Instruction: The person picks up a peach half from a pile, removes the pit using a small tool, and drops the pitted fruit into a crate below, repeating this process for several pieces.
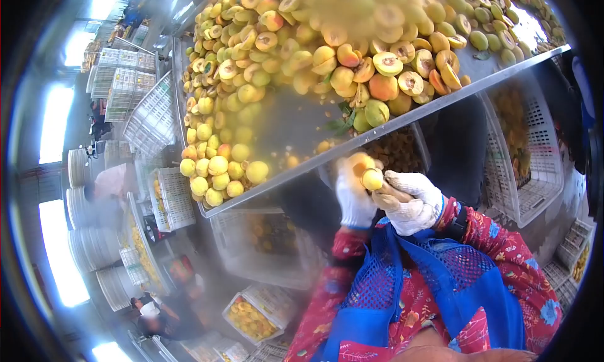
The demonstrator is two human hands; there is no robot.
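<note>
My left hand point(355, 201), in a white glove and blurred by motion, is closed around a yellow apricot point(372, 179) in front of my chest. Right beside it, my right hand point(415, 201), also gloved in white, has its stained fingers closed together against the fruit. Whatever lies between those fingers is hidden. Just beyond both hands runs the metal rim of a sorting table point(393, 124). Piled on it are whole apricots point(217, 166) and cut halves point(387, 64), some with brown hollows. A few green leaves point(343, 120) lie among them.
Under the table edge stand a white crate point(535, 195) holding fruit pieces and a pale bin point(264, 271). Another crate point(267, 315) of fruit is on the floor at lower left. Stacked crates point(129, 79) and other people point(154, 315) are farther left. Part of the view is smeared.
</note>
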